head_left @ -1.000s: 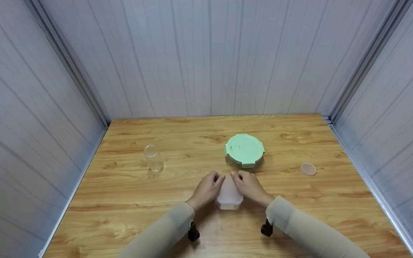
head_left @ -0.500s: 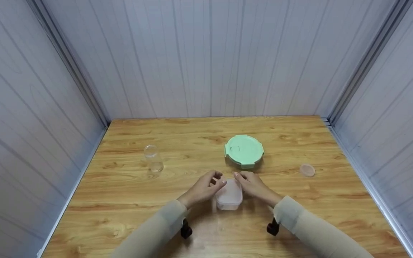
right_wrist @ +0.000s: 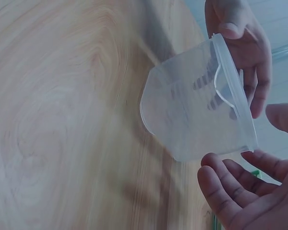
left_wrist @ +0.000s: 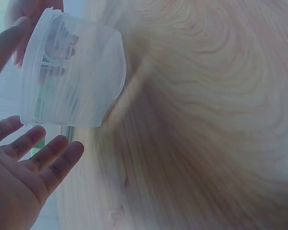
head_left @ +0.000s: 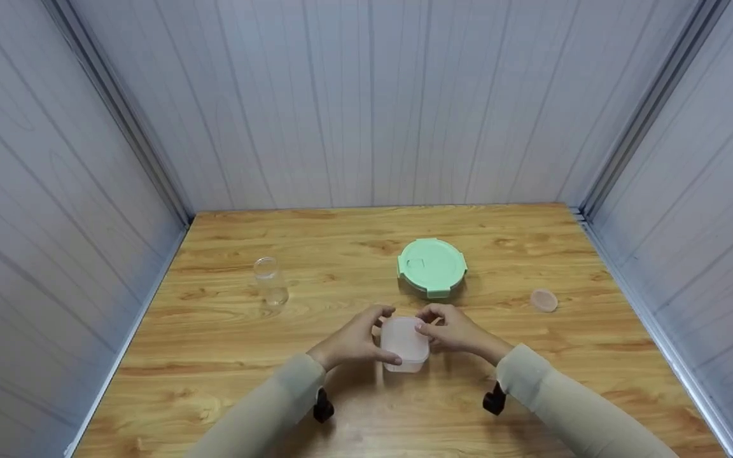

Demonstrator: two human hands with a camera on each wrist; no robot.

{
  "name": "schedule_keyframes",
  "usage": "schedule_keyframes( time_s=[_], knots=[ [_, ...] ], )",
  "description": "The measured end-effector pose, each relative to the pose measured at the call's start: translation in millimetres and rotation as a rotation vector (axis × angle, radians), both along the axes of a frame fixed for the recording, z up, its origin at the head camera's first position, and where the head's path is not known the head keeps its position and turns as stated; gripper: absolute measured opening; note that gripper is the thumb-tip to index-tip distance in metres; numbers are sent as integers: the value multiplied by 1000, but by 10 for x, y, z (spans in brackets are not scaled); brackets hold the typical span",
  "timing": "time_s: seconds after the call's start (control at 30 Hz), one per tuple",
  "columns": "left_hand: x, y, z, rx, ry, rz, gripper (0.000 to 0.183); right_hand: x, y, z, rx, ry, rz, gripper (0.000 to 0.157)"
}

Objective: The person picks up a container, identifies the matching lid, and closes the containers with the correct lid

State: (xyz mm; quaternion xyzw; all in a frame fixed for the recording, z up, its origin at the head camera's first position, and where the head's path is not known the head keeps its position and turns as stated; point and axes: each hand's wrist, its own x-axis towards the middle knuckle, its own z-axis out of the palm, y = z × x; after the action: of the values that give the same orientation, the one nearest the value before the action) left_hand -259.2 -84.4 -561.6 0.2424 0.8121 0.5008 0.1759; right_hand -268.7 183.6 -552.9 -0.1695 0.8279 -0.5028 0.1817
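Observation:
A clear plastic food box with a translucent lid (head_left: 404,338) stands upright on the table between the two hands. The left hand (head_left: 359,337) is spread at its left side, thumb over the near left corner of the lid. In the left wrist view, this hand's fingers (left_wrist: 50,155) are loosely extended below the box (left_wrist: 81,72). At the far right corner is the right hand (head_left: 459,329), its thumb over the lid. The right wrist view shows its fingers (right_wrist: 230,184) relaxed close to the lid's rim, thumb apart; whether a fingertip touches is hard to tell.
Behind the box sits a round container with a mint green clip lid (head_left: 432,264). A clear glass (head_left: 271,281) stands to the left. On the right lies a small round translucent lid (head_left: 544,300). Pale panels (head_left: 373,102) wall in the wooden table (head_left: 214,381).
Both hands were close together at the far corners of the lid. The left hand has opened and its thumb has come toward the near left corner. The right hand has shifted slightly, fingers loosened.

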Motion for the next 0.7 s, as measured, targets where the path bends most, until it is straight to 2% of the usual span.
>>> schedule_keyframes(
  time_s=[0.23, 0.4, 0.7],
  knots=[
    [29, 14, -23, -30, 28, -22, 106, -31, 77, -84, 20, 15, 63, 33],
    [41, 19, -49, 1, -9, -28, 108, -25, 81, -109, -1, -35, 61, 31],
    [45, 27, -54, 24, -21, -23, 105, 1, 60, -69, -3, -44, 59, 31]
  ],
)
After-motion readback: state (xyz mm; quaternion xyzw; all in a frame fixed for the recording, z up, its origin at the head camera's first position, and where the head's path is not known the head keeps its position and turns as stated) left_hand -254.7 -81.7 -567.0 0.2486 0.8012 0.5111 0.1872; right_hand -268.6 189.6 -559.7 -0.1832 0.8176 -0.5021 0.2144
